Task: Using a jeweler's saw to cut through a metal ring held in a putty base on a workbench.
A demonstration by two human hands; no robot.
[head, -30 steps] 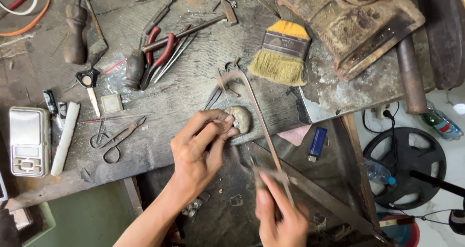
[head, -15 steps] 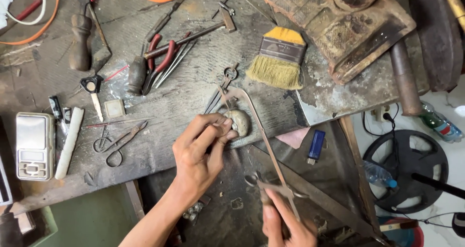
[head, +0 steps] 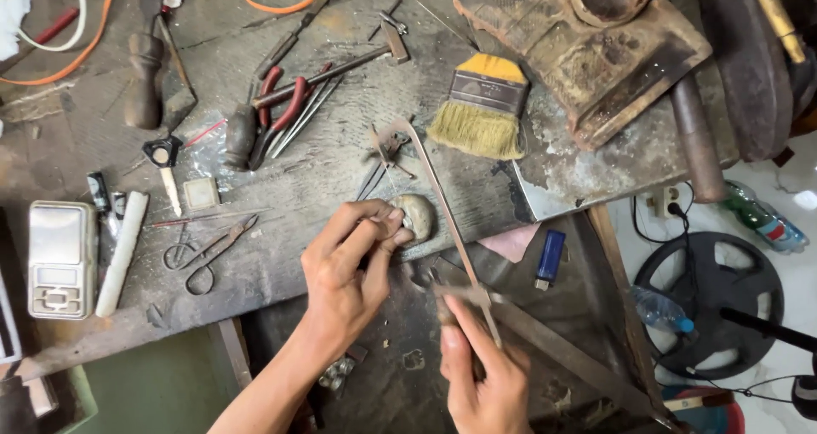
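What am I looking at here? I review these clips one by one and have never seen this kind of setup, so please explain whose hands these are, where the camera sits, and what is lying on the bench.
There is no machine: a person works with bare hands, filmed by a camera on their head looking down. The left hand pinches a small pale rounded piece at the edge of the worn workbench. The right hand grips the handle of a thin metal saw frame that reaches up to that piece. Around them lie a yellow brush, red-handled pliers, small scissors, a pocket scale and a blue lighter.
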